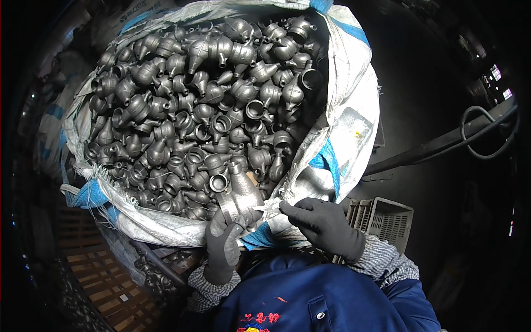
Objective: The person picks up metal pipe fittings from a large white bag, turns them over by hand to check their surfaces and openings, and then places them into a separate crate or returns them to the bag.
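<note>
Your left hand (223, 243), in a dark glove, has its fingers wrapped around a grey metal casting (239, 193), gripping it by the lower end at the near rim of the big white woven sack (354, 105). The casting stands tilted, its round open mouth pointing up and away from you, just above the sack's edge. Your right hand (323, 224), also gloved, lies just right of it, fingers curled and pinching the folded sack rim. The sack is heaped with many similar castings (204, 105). To the near right, beside your right forearm, stands a grey plastic crate (387, 218); a wooden pallet (105, 282) lies at near left.
</note>
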The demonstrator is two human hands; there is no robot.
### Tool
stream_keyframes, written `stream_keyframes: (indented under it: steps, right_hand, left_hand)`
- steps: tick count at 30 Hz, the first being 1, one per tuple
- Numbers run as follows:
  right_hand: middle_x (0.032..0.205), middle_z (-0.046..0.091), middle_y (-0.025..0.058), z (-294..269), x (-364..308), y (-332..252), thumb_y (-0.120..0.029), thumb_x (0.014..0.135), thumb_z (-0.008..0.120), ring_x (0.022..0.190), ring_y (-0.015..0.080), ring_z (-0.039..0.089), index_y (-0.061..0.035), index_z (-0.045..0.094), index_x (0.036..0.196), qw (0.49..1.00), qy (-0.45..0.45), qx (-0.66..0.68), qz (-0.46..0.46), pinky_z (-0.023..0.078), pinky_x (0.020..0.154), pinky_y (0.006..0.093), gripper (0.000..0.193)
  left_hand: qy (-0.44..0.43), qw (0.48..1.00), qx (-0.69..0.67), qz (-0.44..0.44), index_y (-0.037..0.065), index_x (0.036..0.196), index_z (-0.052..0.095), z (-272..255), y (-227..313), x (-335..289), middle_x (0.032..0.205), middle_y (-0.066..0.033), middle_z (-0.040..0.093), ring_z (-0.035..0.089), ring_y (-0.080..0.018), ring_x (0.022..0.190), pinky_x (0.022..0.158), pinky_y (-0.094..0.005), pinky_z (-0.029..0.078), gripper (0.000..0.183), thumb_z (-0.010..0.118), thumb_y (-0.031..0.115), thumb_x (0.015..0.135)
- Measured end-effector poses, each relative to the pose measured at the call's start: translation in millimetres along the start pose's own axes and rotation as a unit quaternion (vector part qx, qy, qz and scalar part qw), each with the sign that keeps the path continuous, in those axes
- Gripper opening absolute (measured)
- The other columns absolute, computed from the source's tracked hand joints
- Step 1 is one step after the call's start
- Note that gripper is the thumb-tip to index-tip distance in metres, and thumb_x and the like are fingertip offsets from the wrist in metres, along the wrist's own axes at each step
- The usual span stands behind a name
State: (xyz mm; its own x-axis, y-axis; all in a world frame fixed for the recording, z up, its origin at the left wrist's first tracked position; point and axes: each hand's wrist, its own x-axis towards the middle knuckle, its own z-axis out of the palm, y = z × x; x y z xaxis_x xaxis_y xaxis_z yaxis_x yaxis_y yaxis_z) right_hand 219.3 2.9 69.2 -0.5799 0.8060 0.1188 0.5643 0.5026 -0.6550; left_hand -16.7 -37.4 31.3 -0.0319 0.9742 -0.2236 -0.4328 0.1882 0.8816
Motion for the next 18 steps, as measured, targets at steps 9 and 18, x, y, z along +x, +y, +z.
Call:
stream_keyframes:
  steps: [9, 18]
  right_hand:
    - [0.091, 0.064, 0.0091, 2, -2, 5, -0.008, 0.082, 0.064, 0.079, 0.0261, 0.065, -0.0162, 0.060, 0.125, 0.998, 0.003, 0.068, 0.012, 0.051, 0.067, 0.0350, 0.044]
    - [0.090, 0.064, 0.0104, 5, -4, 10, -0.007, 0.082, 0.063, 0.081, 0.0280, 0.065, -0.0147, 0.062, 0.124, 0.991, -0.013, 0.129, 0.043, 0.052, 0.070, 0.0351, 0.042]
  left_hand:
    - [-0.016, 1.000, -0.017, -0.006, -0.009, 0.117, 0.055, -5, -1, 1, 0.102, -0.0182, 0.068, 0.069, -0.0231, 0.090, 0.082, -0.0348, 0.056, 0.032, 0.053, 0.003, 0.088]
    - [-0.045, 0.999, -0.029, 0.006, -0.009, 0.118, 0.055, -3, 2, 2, 0.102, -0.0179, 0.067, 0.069, -0.0229, 0.089, 0.081, -0.0349, 0.057, 0.032, 0.051, 0.003, 0.088]
